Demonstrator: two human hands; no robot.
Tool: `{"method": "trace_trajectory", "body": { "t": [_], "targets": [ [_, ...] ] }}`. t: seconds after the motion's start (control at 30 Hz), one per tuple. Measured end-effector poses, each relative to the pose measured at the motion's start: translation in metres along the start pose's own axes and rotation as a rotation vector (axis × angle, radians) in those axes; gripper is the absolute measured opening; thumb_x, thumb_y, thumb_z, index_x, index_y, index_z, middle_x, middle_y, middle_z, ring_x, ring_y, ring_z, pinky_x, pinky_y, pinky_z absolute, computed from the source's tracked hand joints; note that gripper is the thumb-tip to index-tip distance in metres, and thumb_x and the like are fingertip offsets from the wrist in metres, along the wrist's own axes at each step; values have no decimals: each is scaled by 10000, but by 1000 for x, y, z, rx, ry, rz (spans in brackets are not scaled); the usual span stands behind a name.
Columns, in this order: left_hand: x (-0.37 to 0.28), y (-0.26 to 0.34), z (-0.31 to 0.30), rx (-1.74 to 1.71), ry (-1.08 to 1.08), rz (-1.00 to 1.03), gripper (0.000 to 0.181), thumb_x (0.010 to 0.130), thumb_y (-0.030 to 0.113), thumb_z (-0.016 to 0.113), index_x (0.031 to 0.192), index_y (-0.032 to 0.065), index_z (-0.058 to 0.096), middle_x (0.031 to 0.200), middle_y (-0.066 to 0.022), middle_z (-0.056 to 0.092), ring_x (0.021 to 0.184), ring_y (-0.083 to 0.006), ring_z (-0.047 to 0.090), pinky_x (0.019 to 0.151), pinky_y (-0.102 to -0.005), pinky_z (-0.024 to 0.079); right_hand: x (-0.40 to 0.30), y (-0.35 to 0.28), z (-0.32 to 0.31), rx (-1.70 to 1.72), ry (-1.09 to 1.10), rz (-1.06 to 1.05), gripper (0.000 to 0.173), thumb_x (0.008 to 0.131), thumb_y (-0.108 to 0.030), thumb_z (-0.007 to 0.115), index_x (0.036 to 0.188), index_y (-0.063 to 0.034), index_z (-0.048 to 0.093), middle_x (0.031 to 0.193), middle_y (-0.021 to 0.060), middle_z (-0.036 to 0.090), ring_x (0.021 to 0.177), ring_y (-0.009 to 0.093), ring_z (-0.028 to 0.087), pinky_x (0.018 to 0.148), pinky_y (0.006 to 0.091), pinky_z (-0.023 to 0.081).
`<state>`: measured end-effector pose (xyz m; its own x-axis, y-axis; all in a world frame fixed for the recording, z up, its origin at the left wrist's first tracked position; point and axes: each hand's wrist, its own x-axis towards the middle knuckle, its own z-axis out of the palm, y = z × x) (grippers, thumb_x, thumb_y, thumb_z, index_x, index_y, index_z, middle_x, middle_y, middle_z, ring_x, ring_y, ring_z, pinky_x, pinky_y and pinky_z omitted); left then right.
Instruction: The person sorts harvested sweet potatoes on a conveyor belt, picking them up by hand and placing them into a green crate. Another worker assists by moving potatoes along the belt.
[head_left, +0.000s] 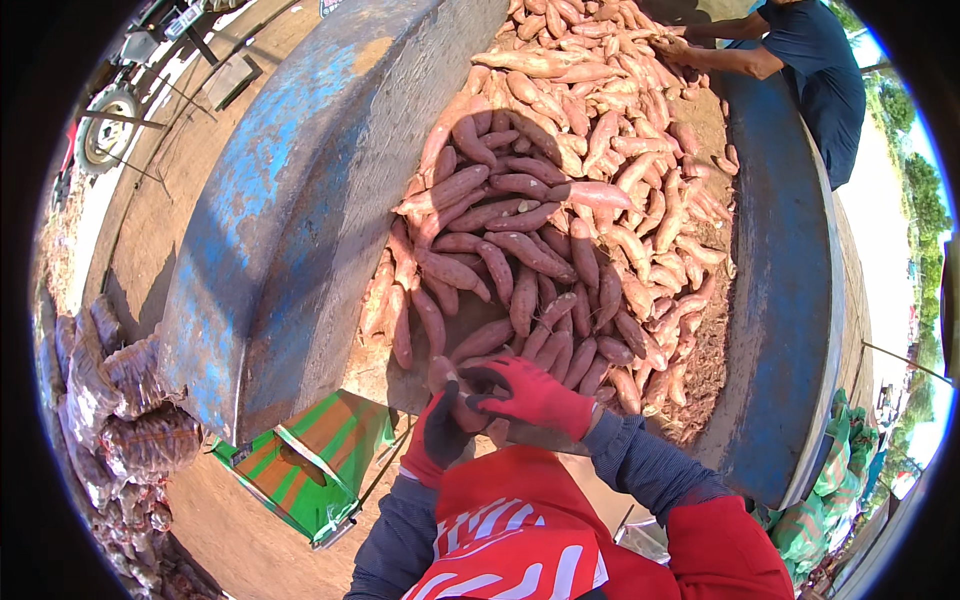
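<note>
A large heap of reddish sweet potatoes (525, 247) lies in a long metal trough with worn blue paint (285, 150). At the trough's near edge, my left hand (439, 431), in a red glove with a dark palm, is closed around a sweet potato (466, 412). My right hand (525, 394), in a matching glove, reaches across from the right with its fingers bent over the same root; whether it grips the root or only touches it cannot be told. Another root end shows just above my left fingers.
A person in dark clothes (817, 82) reaches into the heap at the far right. Below the trough's left corner stands a green and orange striped bag (300, 469). Filled net sacks (150, 442) are piled at left, green sacks (825, 480) at right. A wheel (109, 131) stands far left.
</note>
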<state>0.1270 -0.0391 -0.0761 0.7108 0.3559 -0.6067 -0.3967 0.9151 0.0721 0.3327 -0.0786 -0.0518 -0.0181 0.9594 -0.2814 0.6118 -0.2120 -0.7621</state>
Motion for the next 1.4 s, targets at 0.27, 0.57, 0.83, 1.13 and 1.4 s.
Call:
{"method": "trace_trajectory", "body": {
  "t": [0.27,0.57,0.83,1.13,1.4],
  "targets": [
    [2,-39,-42,617,317,-9,524,877,224,716,1309,39,482,1129,-44,574,1010,-129,559,866,-271,465,-28,70,-35,-684,-106,49,622,744,-419,735,1307,-209,574,1487,135,367,1389,408,281,1103,620,228],
    [53,-65,-41,402,135,-67,441,923,208,670,1314,82,511,1101,11,591,998,-98,565,872,-268,463,-21,69,-79,-759,-226,527,611,811,-391,657,1354,-152,511,1352,167,485,1218,365,486,1080,522,315],
    [44,-40,-47,505,165,68,521,892,232,706,1330,34,503,1154,-18,592,1028,-117,571,888,-270,462,37,110,-14,-214,309,357,536,828,-354,640,1291,-101,543,1193,193,591,1069,366,592,918,455,462],
    [48,-28,-53,222,214,103,419,932,180,650,1313,84,505,1148,-25,592,1029,-139,599,859,-288,514,-22,90,-117,-212,549,471,365,828,-270,627,1166,-133,614,994,210,661,948,407,621,817,472,499],
    [47,-13,11,1051,137,466,644,729,213,834,1244,2,512,1216,-102,560,1098,-234,573,918,-337,485,118,175,-223,-536,542,424,590,777,-440,698,1241,-99,567,1182,177,623,1080,354,600,915,453,466]
  ]
}}
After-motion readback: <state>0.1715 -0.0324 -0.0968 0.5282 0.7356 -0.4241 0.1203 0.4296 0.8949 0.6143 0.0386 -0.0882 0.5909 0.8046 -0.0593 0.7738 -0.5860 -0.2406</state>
